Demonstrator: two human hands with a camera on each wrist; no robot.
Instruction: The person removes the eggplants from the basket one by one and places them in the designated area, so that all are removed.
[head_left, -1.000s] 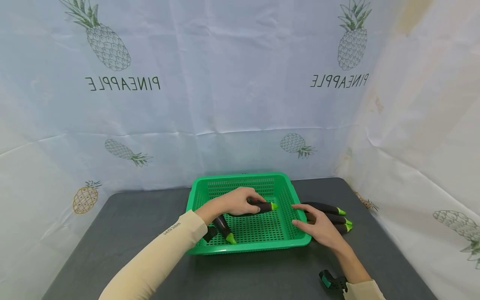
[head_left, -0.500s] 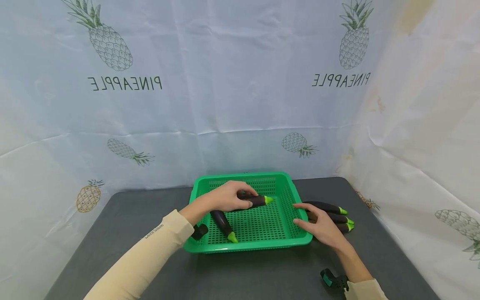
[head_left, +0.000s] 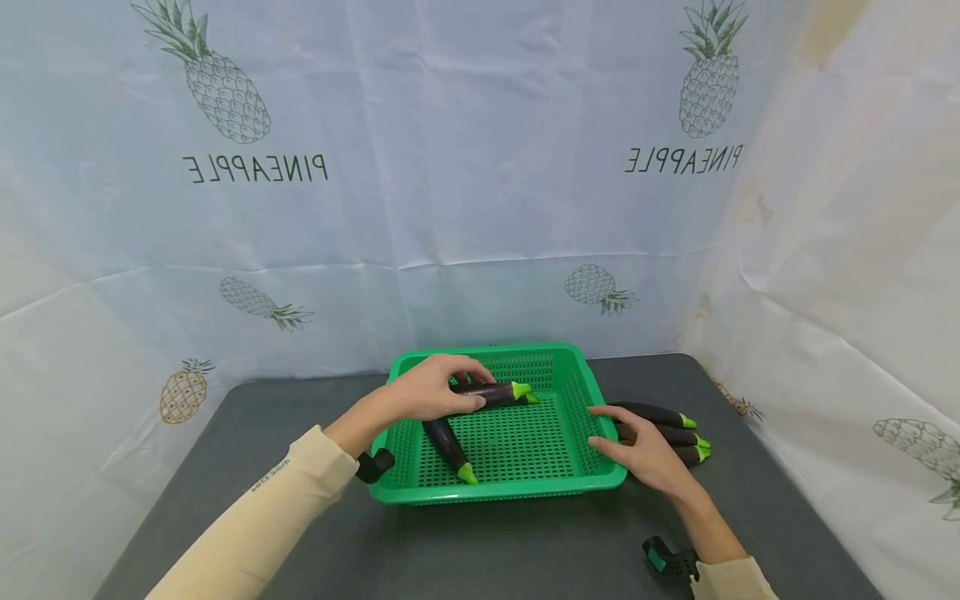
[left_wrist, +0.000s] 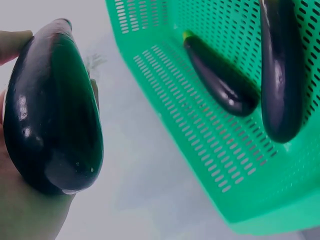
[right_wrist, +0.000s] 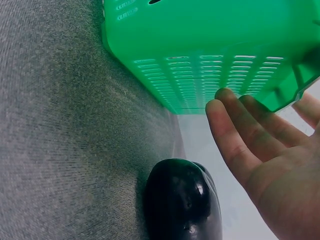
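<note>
My left hand (head_left: 435, 387) grips a dark purple eggplant (head_left: 491, 394) with a green stem, held above the back left part of the green basket (head_left: 495, 493). In the left wrist view that eggplant (left_wrist: 55, 112) lies between thumb and fingers, clear of the basket floor. Two others are inside the basket: one slants at the left (head_left: 447, 448), and the other is mostly hidden behind the held one. At the basket's right rim, my right hand (head_left: 643, 450) has its fingers loosely extended. Its fingers (right_wrist: 245, 125) are by the outer wall in the right wrist view.
Three eggplants (head_left: 656, 415) lie side by side on the dark grey table (head_left: 525, 550), right of the basket and partly hidden by the right hand. A pineapple-print cloth (head_left: 465, 208) hangs behind the table and along both sides.
My left hand has drawn up and to the left with the eggplant, uncovering more of the slanted one. The right hand stays at the basket's rim.
</note>
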